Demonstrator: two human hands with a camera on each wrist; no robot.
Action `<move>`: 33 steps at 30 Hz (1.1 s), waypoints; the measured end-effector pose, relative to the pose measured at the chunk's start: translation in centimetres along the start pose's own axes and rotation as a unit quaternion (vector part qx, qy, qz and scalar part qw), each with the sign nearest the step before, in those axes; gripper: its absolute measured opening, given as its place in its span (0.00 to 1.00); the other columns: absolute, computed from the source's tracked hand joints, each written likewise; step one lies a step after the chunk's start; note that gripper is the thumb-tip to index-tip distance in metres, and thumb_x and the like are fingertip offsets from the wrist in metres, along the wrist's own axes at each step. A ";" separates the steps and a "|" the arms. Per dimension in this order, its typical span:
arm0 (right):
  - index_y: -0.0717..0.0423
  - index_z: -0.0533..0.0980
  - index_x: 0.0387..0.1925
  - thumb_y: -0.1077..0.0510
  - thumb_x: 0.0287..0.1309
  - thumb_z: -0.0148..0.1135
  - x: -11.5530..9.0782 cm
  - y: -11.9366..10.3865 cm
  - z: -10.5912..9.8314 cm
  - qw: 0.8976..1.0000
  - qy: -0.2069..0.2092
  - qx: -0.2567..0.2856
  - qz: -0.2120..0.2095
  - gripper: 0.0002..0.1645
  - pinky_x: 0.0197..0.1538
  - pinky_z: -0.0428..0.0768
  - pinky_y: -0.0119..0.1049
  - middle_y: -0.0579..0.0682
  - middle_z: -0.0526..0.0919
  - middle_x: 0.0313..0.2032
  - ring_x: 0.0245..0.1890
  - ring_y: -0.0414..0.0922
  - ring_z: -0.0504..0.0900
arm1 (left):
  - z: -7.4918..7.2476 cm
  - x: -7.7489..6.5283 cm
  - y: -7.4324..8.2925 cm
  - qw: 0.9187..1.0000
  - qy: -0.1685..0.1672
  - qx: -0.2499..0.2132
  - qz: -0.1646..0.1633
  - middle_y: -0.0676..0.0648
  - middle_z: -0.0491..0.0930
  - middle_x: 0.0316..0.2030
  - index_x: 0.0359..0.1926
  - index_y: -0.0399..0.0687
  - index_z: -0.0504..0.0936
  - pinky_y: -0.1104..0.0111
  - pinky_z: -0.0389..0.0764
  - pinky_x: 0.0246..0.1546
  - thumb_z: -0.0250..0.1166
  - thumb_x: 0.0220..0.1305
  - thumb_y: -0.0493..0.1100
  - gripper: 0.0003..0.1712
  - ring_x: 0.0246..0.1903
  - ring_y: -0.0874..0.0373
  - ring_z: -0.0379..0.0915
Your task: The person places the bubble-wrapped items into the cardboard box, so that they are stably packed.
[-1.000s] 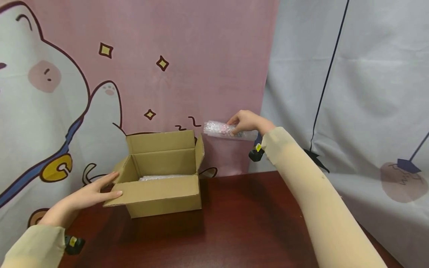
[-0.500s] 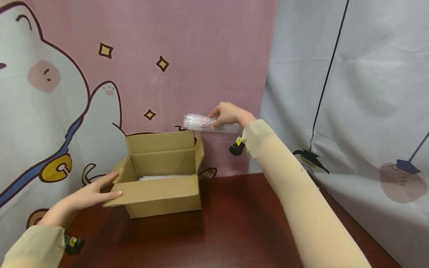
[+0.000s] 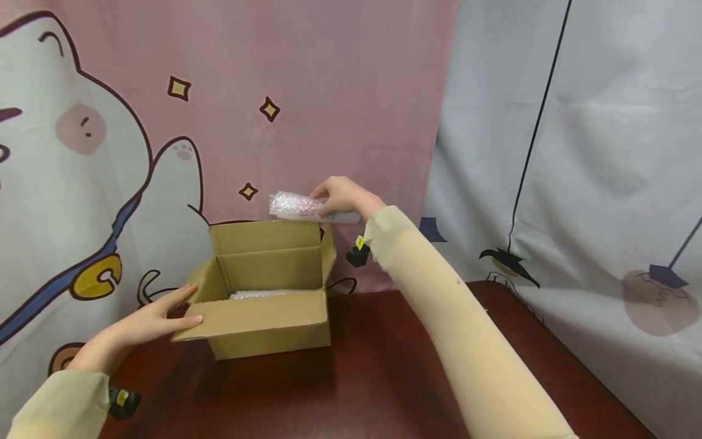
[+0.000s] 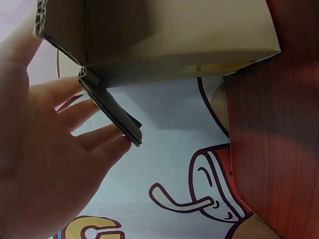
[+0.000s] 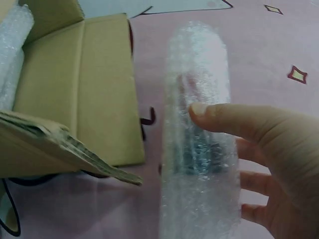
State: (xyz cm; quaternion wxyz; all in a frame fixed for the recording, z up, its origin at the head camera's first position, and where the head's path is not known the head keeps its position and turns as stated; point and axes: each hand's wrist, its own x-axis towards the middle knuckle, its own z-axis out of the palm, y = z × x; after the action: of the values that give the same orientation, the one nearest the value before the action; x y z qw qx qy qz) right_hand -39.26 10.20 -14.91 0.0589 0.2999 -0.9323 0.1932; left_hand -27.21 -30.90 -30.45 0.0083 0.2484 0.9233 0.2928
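Observation:
A long bubble-wrapped package [image 3: 290,205] is held sideways in my right hand [image 3: 345,196], up behind the right end of an open cardboard box [image 3: 274,335]. In the right wrist view the thumb lies across the bubble wrap [image 5: 199,199], with the other fingers behind it; dark and reddish shapes show blurrily through. My left hand [image 3: 148,318] rests at the box's left side, its fingers spread and straight against the left flap [image 4: 109,107]. More bubble wrap [image 5: 9,55] lies inside the box, mostly hidden by the front flap [image 3: 258,316] in the head view.
The box stands on a dark red-brown table [image 3: 378,378], flaps spread outward. Right behind it hangs a pink cartoon-printed curtain [image 3: 362,110], and a grey one [image 3: 592,171] borders the table's right side.
My right hand has moved left with the bubble-wrapped package, from beyond the box's right side to behind its right end. My left hand and the box have stayed in place.

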 end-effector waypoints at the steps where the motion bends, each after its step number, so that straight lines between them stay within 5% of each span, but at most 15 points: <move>1: 0.50 0.80 0.57 0.55 0.53 0.71 0.1 -0.2 0.4 1.000 0.002 0.001 -0.002 0.27 0.60 0.70 0.37 0.46 0.81 0.55 0.58 0.44 0.74 | 0.0 -0.1 0.0 1.000 0.000 0.001 0.000 0.21 0.47 0.68 0.72 0.25 0.49 0.29 0.50 0.55 0.65 0.63 0.48 0.49 0.65 0.21 0.40; 23: 0.42 0.78 0.59 0.51 0.55 0.69 2.1 -5.1 5.0 0.995 0.004 -0.091 -0.027 0.28 0.59 0.71 0.39 0.40 0.78 0.57 0.60 0.42 0.72 | 0.3 -0.2 0.5 1.000 -0.001 -0.010 -0.013 0.22 0.45 0.69 0.73 0.29 0.48 0.29 0.50 0.55 0.64 0.64 0.49 0.49 0.66 0.22 0.39; 33: 0.42 0.78 0.59 0.49 0.55 0.70 2.4 -6.2 6.5 0.996 -0.009 -0.082 -0.028 0.28 0.58 0.71 0.37 0.39 0.78 0.58 0.60 0.42 0.73 | 0.4 -0.4 0.9 1.000 0.003 -0.007 -0.013 0.22 0.46 0.69 0.73 0.28 0.48 0.30 0.50 0.55 0.65 0.64 0.50 0.50 0.66 0.23 0.39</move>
State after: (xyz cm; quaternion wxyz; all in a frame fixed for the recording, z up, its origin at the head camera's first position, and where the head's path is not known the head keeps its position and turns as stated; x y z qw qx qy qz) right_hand -37.58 1.69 -18.31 0.0806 0.3216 -0.9368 0.1116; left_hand -26.40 -30.24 -30.40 0.0114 0.2351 0.9244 0.3003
